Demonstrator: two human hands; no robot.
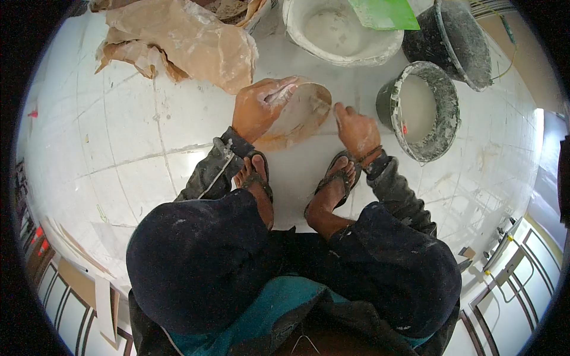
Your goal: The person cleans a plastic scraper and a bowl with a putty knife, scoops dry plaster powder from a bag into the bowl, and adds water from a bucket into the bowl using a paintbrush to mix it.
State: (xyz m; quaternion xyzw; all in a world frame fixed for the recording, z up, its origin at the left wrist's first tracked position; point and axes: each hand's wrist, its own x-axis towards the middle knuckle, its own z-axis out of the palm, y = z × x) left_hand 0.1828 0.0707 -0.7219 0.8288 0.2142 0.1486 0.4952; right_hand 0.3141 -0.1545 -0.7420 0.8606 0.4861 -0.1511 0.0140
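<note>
My left hand point(258, 110), dusted with white, is closed around the edge of a cloudy, see-through, bowl-like piece point(301, 113) with a rounded brownish rim. Its exact kind does not show. Close to the rim on the other side is my right hand point(359, 132), its fingers curled in and the foremost one near the edge. Whether it touches the rim or pinches something small I cannot make out. Both hands are above the tiled floor, in front of my sandalled feet point(256, 178).
A torn brown paper bag point(178, 38) lies at the upper left. Ahead stands a white tub point(291, 26) of pale mix with a green flat piece point(386, 13) across it. To the right are a dark bucket point(386, 107) of whitish liquid and another black bucket point(469, 47).
</note>
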